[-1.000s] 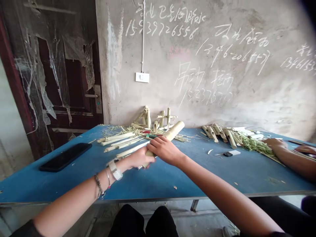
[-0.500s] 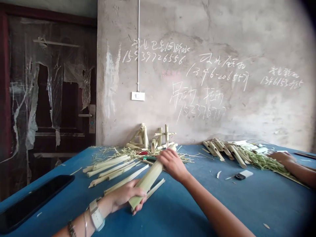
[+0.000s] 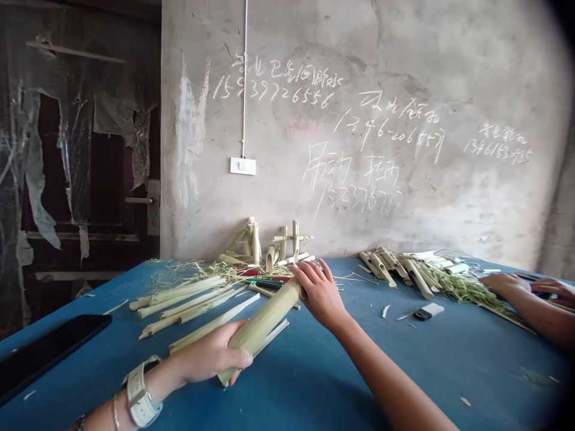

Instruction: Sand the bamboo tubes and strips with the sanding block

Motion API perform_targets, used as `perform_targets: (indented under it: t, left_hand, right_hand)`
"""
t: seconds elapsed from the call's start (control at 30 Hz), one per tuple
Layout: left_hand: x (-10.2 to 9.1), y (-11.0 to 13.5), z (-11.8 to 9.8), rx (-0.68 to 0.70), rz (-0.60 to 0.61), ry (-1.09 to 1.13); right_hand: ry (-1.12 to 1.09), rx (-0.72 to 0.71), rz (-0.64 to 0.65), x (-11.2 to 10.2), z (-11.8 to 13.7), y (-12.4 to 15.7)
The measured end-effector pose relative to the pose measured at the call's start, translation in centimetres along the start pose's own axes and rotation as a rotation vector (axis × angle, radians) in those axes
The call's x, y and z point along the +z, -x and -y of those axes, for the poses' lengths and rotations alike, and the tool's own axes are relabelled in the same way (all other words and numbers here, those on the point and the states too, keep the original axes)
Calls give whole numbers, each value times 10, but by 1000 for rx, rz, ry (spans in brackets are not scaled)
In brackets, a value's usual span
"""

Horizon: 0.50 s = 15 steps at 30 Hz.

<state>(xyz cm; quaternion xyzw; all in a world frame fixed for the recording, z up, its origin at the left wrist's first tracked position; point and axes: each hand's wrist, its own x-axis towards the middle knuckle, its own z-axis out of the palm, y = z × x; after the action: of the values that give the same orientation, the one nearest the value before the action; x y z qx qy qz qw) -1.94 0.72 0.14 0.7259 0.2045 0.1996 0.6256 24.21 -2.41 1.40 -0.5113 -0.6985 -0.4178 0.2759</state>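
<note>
A thick pale-green bamboo tube (image 3: 260, 329) lies slantwise across the blue table (image 3: 413, 365), held in both of my hands. My left hand (image 3: 211, 353) wraps around its lower part, and the cut end sticks out below the fingers. My right hand (image 3: 320, 293) grips the far end, with its fingers curved over the top. Long split bamboo strips (image 3: 193, 305) lie just beyond my left hand, and one thin strip runs beside the tube.
A co-worker's hands (image 3: 534, 287) work at the right among green shavings (image 3: 465, 291) and cut bamboo pieces (image 3: 390, 269). Small bamboo frames (image 3: 265, 245) stand against the wall. A black phone (image 3: 45, 353) lies at the left, and a small cutter (image 3: 426, 312) lies on the table.
My view has tilted up and shifted, showing more wall. The tube stays in both hands, and my right hand has moved to its far end.
</note>
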Motion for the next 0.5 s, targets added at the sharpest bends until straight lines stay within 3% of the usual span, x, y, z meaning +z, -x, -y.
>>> perform_targets:
  t: [0.07, 0.2, 0.27, 0.33, 0.5]
  left_hand:
    - [2, -1, 1, -47, -27, -107]
    - [5, -9, 9, -8, -80, -229]
    - [4, -12, 12, 2, -112, -264]
    - [3, -11, 11, -2, -138, -270]
    - [6, -2, 2, 15, -100, -251]
  right_hand:
    - [-21, -26, 7, 1, 11, 2]
    - [-130, -465, 21, 2, 61, 2]
    - [-157, -564, 34, 4, 68, 1]
    - [-146, -486, 50, 6, 53, 1]
    - [-52, -5, 70, 8, 1, 3]
